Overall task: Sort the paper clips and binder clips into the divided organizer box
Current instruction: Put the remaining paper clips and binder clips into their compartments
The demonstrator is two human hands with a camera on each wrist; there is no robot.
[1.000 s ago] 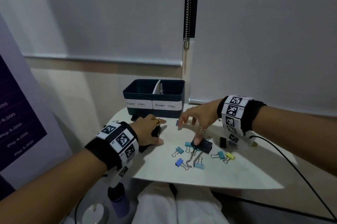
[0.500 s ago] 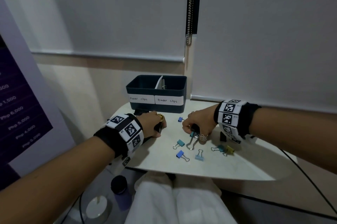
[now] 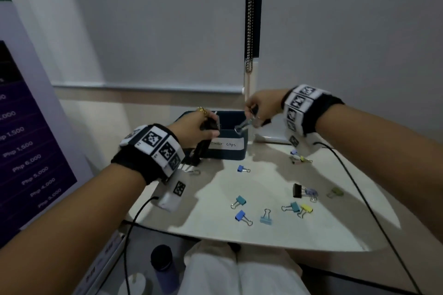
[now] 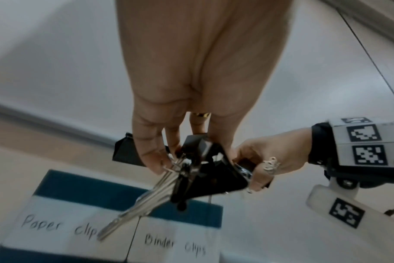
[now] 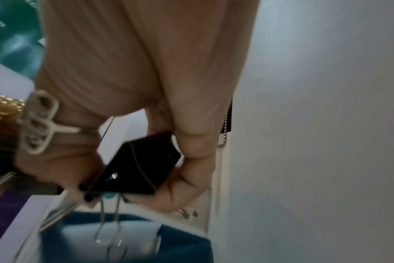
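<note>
The dark teal organizer box (image 3: 229, 154) stands at the table's back, labelled "Paper clips" and "Binder clips" (image 4: 175, 247). My left hand (image 3: 205, 126) hovers over the box's left part and grips a bunch of black binder clips (image 4: 205, 165) whose silver handles hang down. My right hand (image 3: 254, 113) is over the right part and pinches one black binder clip (image 5: 135, 170) with its silver handles (image 3: 243, 125) pointing at the box. Several coloured binder clips lie loose on the table, among them a blue one (image 3: 242, 215), a teal one (image 3: 240, 200) and a yellow one (image 3: 306, 209).
The white table (image 3: 275, 237) has a curved front edge. A black cable (image 3: 359, 198) crosses its right side. Another black clip (image 3: 199, 152) stands in front of the box by my left wrist. A dark bottle (image 3: 163, 263) sits below the table, and a purple poster (image 3: 28, 150) stands at the left.
Both hands rose from the tabletop to above the box. The right hand took a black binder clip out of the pile and carried it up; the left kept its clips.
</note>
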